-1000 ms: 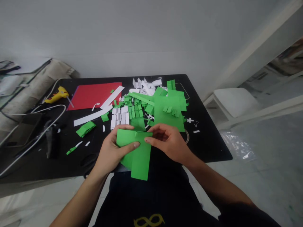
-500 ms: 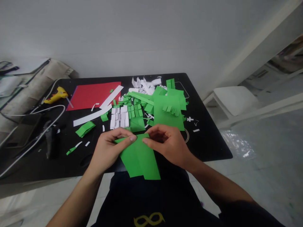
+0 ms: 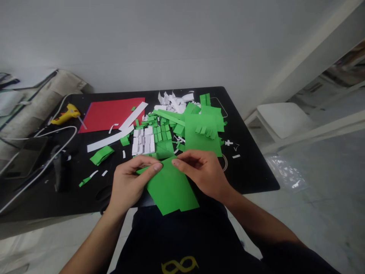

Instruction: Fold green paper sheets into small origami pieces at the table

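Fingers of our left hand [image 3: 129, 182] and right hand [image 3: 203, 173] pinch the top edge of the green paper sheet [image 3: 172, 186], at six o'clock of the desk [image 3: 251, 167]. Many cut strips [image 3: 159, 133] lie at twelve o'clock; we judge this sheet not yet cut.

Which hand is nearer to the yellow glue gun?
Left. The left hand pinches the green paper sheet, to the right of the yellow glue gun and closer to the person; the right hand holds the same sheet farther right.
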{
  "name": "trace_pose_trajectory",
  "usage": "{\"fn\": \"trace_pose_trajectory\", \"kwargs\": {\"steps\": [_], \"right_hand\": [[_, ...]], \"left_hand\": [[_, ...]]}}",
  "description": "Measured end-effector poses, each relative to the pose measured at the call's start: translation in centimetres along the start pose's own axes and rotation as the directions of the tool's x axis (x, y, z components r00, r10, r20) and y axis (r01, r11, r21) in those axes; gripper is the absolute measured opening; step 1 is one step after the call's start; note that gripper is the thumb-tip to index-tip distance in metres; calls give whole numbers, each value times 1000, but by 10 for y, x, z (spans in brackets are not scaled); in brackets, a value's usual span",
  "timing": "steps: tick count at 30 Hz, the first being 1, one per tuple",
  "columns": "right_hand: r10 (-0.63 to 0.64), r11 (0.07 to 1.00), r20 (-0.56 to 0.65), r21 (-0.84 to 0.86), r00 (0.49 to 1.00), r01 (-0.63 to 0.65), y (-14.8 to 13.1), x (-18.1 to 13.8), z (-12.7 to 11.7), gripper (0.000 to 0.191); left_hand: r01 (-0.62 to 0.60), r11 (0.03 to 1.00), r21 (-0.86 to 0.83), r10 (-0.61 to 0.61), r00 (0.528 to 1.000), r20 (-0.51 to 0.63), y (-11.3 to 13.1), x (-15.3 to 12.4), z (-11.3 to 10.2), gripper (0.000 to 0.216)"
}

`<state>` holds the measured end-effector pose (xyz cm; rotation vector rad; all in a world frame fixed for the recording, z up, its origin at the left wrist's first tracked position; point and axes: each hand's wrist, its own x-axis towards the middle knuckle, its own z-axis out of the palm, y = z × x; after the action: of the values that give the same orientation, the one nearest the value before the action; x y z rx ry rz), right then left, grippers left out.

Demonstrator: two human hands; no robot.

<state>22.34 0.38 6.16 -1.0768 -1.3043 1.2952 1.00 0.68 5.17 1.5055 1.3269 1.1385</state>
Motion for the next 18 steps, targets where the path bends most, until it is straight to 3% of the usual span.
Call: {"fn": "trace_pose_trajectory", "kwargs": {"steps": [8,15,18], "right_hand": [[-26,1000,1,1,1000,26,1,0,-2,9],[1,1000,-3,16,1000,-1,4,0,-3,12],[45,999,23,-13,999,-44,10,4,-6,17]], "left_hand": [[-30,997,65,33,999,-44,-3,-3,0,10],[13,1000,20,-16,990,142,2,1,-6,18],[51,997,53,-60,984,169,0,5,-7,22]]}}
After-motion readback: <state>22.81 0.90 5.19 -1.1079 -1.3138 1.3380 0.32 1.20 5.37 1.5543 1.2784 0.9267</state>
